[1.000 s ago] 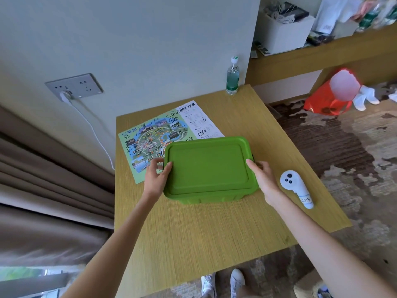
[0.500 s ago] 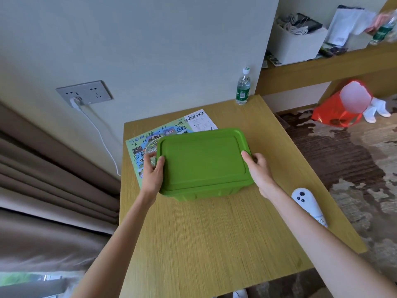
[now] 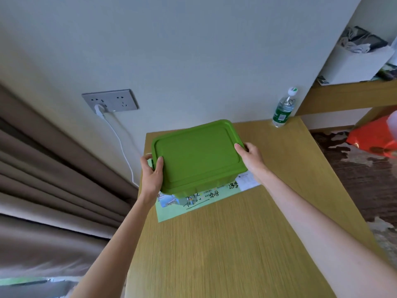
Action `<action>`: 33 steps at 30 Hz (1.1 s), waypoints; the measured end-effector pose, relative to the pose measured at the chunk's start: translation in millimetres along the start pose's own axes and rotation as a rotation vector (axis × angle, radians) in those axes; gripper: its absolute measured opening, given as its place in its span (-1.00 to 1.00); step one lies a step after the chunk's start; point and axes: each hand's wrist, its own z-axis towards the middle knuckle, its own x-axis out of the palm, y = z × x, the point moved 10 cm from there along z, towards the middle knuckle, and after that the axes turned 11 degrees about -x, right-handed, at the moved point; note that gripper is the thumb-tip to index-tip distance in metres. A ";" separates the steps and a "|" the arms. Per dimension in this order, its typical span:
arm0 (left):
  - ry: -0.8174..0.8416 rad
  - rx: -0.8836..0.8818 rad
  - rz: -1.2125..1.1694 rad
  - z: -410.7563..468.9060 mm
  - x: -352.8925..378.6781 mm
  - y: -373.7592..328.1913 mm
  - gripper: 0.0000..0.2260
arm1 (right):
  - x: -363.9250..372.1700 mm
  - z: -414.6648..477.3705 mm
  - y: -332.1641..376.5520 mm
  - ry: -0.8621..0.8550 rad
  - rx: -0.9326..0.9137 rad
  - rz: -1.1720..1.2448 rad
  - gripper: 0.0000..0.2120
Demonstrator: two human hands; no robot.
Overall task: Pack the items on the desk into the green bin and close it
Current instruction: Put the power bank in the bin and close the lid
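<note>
The green bin (image 3: 197, 155), its lid on, sits at the back of the wooden desk (image 3: 236, 244) on top of a printed map sheet (image 3: 193, 203). My left hand (image 3: 151, 176) grips its left edge, thumb on the lid. My right hand (image 3: 250, 157) holds the right edge. The lid hides whatever is inside the bin.
A water bottle (image 3: 283, 109) stands at the desk's back right corner. The wall has a socket (image 3: 110, 101) with a white cable (image 3: 122, 145) hanging down. Curtains (image 3: 53, 179) are on the left, a red bag (image 3: 376, 138) lies on the floor at right, and a shelf (image 3: 354, 93) is above.
Both hands have moved the closed bin away from me, onto the map sheet near the wall. The view has tilted up; the white controller is out of frame.
</note>
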 end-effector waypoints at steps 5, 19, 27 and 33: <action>-0.027 -0.048 -0.027 38.4 1.6 17.8 -0.81 | 23.1 29.2 -13.4 -0.010 -0.001 -0.070 -0.71; 0.060 -0.050 0.083 127.9 9.2 -33.7 -0.80 | 47.5 65.9 -18.9 -0.205 0.020 -0.083 -0.66; -0.013 0.017 0.121 183.7 -15.7 -61.5 -0.87 | 84.6 109.7 4.2 -0.153 0.002 -0.064 -0.67; -0.051 0.002 0.117 212.8 -30.4 -54.7 -0.87 | 107.3 135.3 19.3 -0.125 -0.054 -0.103 -0.65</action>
